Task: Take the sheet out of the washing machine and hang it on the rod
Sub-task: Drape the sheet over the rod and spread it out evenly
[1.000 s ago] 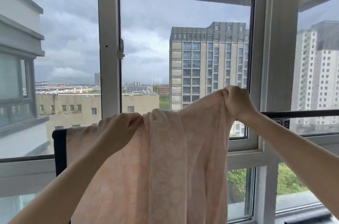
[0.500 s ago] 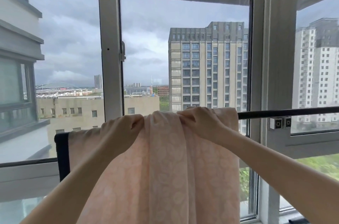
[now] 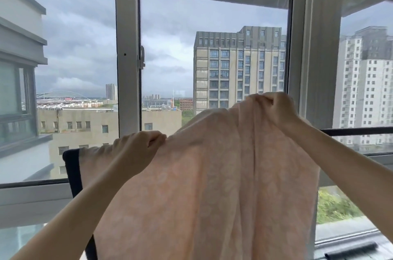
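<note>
Head: sheet (image 3: pixel 212 185) bunched in both hands (raised).

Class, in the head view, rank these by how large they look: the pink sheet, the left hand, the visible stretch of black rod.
1. sheet, clearly largest
2. left hand
3. rod, thin strip; nearness enlarges the hand, so 2 and 3 are unsure.

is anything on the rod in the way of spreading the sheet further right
Nothing visible. The bare rod runs clear to the right edge of the view. The right hand grips the sheet lifted above it; the left hand grips it lower.
</note>
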Tool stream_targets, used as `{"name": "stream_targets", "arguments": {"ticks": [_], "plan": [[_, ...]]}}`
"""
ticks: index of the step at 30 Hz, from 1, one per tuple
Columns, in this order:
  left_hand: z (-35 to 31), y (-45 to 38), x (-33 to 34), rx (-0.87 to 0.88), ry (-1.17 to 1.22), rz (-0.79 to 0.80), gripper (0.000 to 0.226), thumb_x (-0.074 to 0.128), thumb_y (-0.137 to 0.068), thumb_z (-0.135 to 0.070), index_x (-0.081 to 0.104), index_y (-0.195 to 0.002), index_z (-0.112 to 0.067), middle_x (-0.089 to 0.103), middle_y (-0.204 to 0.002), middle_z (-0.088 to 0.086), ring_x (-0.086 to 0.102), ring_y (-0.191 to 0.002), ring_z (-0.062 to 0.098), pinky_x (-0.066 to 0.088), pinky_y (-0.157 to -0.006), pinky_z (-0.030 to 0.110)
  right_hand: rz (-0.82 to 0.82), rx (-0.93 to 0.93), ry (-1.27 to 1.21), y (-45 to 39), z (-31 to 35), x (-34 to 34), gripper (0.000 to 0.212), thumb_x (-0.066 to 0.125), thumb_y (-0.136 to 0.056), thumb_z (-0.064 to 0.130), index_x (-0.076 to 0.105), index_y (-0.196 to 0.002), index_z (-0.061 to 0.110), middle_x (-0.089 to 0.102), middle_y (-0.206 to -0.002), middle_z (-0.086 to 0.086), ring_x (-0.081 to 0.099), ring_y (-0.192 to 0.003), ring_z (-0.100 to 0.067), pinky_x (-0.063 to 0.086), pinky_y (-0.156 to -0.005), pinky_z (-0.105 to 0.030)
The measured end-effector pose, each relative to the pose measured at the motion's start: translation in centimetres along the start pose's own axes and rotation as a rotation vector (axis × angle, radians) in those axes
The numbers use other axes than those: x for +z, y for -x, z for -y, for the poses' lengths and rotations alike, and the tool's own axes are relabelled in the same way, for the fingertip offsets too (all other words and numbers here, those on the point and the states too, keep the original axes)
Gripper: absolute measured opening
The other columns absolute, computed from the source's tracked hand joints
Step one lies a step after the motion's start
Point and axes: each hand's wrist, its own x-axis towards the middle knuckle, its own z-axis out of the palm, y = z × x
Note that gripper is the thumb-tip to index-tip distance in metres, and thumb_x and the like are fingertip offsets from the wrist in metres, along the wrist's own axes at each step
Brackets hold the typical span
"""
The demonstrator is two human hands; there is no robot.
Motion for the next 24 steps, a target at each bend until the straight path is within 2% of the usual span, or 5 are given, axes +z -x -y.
{"name": "stream_targets", "arguments": {"ticks": [6,11,16,20,24], "plan": [[-0.7,0.0,0.6,0.046,0.016,0.000,0.033,0.039,-0.094,-0.060,0.068,-0.099,-0.045,0.071,-0.083,-0.012,0.059,-0.079,0.019,0.034,-0.067,0.031,0.270,-0.012,0.256,2.8,-3.4,-0.6,0.022,0.055,-0.095,0.027,0.074,-0.092,0.016,0.073,-0.089,-0.003,0.065,-0.086,-0.021,0.049,-0.089,-0.050],[-0.3,0.2,0.3,0.056,0.048,0.021,0.047,0.031,-0.083,-0.074,0.068,-0.097,-0.048,0.070,-0.081,-0.017,0.061,-0.081,0.017,0.039,-0.070,0.031,0.264,-0.107,0.136,3.8,-0.1,-0.4,0.017,0.058,-0.091,0.019,0.072,-0.100,0.020,0.071,-0.108,0.003,0.063,-0.105,-0.016,0.044,-0.100,-0.042],[-0.6,0.3,0.0,-0.016,0.067,-0.012,0.031,0.047,-0.093,-0.055,0.071,-0.091,-0.037,0.070,-0.078,-0.004,0.062,-0.084,0.028,0.034,-0.067,0.032,0.361,-0.175,0.166,5.4,2.5,1.2,0.021,0.052,-0.095,0.022,0.071,-0.104,0.017,0.071,-0.100,0.006,0.059,-0.089,-0.007,0.039,-0.079,-0.017],[-0.4,0.1,0.1,-0.045,0.048,-0.028,0.033,0.047,-0.095,-0.050,0.069,-0.090,-0.026,0.070,-0.079,-0.001,0.062,-0.084,0.031,0.038,-0.066,0.033,0.290,-0.140,0.193,5.3,1.9,2.7,0.022,0.044,-0.099,0.022,0.065,-0.097,0.016,0.066,-0.092,0.001,0.056,-0.095,-0.018,0.036,-0.097,-0.043],[-0.1,-0.3,0.5,-0.099,0.092,-0.112,0.031,0.048,-0.096,-0.039,0.069,-0.086,-0.020,0.068,-0.073,0.007,0.063,-0.078,0.037,0.041,-0.064,0.035,0.279,-0.089,0.252,5.1,0.7,3.1,0.022,0.037,-0.099,0.022,0.055,-0.086,0.020,0.056,-0.090,-0.002,0.049,-0.089,-0.023,0.031,-0.083,-0.037]]}}
